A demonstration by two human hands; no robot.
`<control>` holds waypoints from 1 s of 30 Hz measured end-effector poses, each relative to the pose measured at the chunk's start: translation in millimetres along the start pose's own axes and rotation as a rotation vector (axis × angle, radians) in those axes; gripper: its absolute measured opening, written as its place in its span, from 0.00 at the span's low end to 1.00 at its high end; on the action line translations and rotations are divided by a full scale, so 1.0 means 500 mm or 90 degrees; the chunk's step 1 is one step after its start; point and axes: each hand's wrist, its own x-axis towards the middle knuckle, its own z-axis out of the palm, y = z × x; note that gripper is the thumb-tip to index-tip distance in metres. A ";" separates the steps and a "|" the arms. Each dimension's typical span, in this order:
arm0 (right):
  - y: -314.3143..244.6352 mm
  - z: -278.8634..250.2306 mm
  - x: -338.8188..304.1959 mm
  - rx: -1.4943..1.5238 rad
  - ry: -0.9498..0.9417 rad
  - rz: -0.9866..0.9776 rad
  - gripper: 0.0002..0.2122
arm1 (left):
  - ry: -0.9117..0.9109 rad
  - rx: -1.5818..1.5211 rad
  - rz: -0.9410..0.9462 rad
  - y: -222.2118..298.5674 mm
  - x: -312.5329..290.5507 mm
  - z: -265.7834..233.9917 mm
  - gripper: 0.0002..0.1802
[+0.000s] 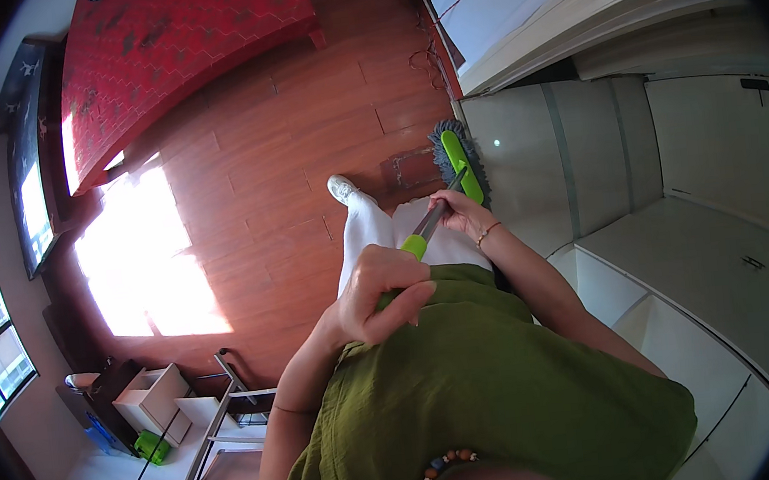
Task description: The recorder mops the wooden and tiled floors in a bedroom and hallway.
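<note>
A mop with a green head plate and a grey shaggy pad rests on the floor, at the threshold between wooden boards and pale tiles. Its metal pole runs back toward my body and ends in a green grip. My left hand is wrapped round that grip near my waist. Farther down the pole, my right hand closes on the metal part, with a thin bracelet at its wrist. Part of the grip is hidden under my left hand.
A red patterned bed or table stands at the far left. Thin cables lie by the wall edge ahead. White cabinets line the right side. At the lower left are a metal-framed rack and a green container.
</note>
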 end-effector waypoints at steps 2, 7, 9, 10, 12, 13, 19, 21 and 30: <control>-0.008 0.033 0.017 0.017 -0.005 -0.004 0.04 | 0.008 0.025 0.011 0.008 -0.004 0.004 0.15; -0.061 0.086 0.080 0.060 -0.025 -0.059 0.03 | 0.140 0.115 0.054 -0.006 0.006 0.014 0.11; -0.075 0.102 0.089 0.062 0.010 -0.082 0.02 | 0.148 0.121 0.043 -0.015 0.010 0.009 0.11; -0.075 0.106 0.085 0.073 0.020 -0.088 0.02 | 0.156 0.105 0.013 -0.015 0.011 0.006 0.12; -0.068 0.104 0.078 0.066 0.027 -0.106 0.02 | 0.139 0.090 0.013 -0.014 0.022 0.007 0.14; -0.064 0.097 0.073 0.047 0.036 -0.116 0.02 | 0.121 0.089 0.011 -0.012 0.028 0.011 0.14; 0.017 0.025 -0.006 0.125 0.085 -0.081 0.02 | 0.009 0.065 0.012 0.020 0.061 0.029 0.15; 0.059 -0.018 -0.044 0.122 0.044 -0.062 0.02 | -0.025 -0.019 -0.042 0.015 0.070 0.024 0.17; 0.232 -0.191 -0.120 0.380 0.048 -0.038 0.03 | -0.232 -0.148 -0.206 -0.074 0.138 0.072 0.21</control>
